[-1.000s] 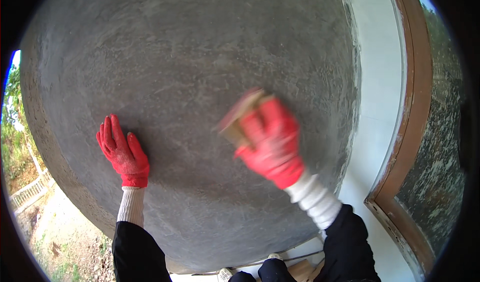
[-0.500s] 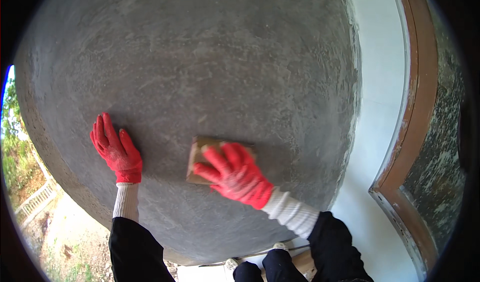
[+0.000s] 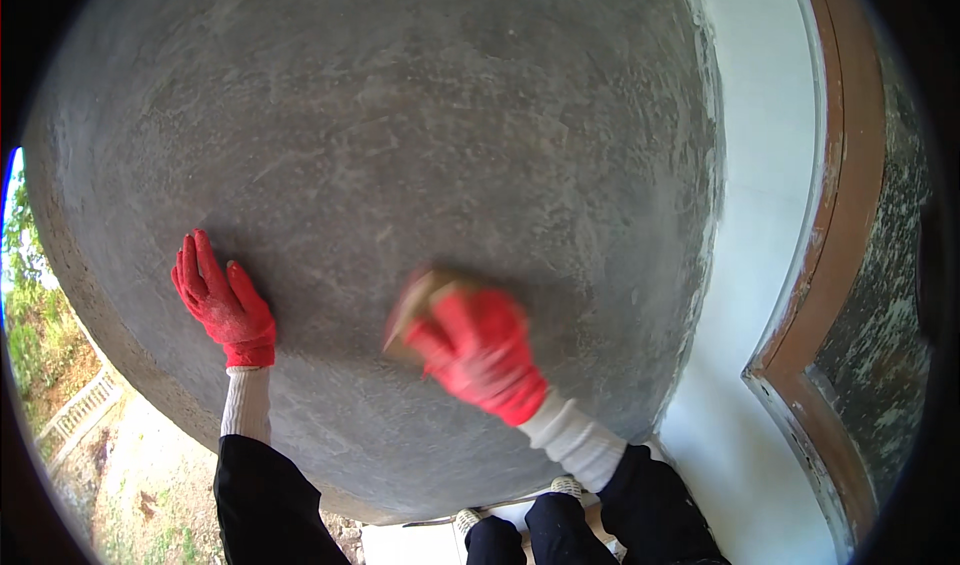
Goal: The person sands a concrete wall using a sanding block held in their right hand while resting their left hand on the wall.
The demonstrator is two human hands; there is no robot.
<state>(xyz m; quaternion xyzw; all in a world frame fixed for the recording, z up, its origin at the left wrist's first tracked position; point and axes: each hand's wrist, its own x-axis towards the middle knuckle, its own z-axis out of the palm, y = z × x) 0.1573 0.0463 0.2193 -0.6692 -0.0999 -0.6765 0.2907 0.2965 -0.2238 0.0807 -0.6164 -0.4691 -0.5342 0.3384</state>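
My left hand (image 3: 226, 307), in a red-coated work glove, rests flat against the grey cement wall (image 3: 420, 155) with its fingers stretched upward. To its right, my right hand (image 3: 484, 353) in a matching glove is closed over a brown, flat rectangular sanding block (image 3: 408, 310), pressed to the wall. The block and the gloved fingers are blurred by motion. Most of the block lies hidden under the hand; its left and upper edges show. Pale streaks and faint swirls mark the wall around both hands.
A white wall strip (image 3: 765, 155) and a brown frame (image 3: 855, 165) border the grey surface on the right. Bright ground with plants (image 3: 40, 335) and a pale balustrade (image 3: 85, 405) lies beyond the left edge. My shoes (image 3: 467, 521) stand below on a pale ledge.
My right hand has turned the sanding block and shifted it slightly right across the wall. My left hand stays flat on the wall. The view has shifted a little.
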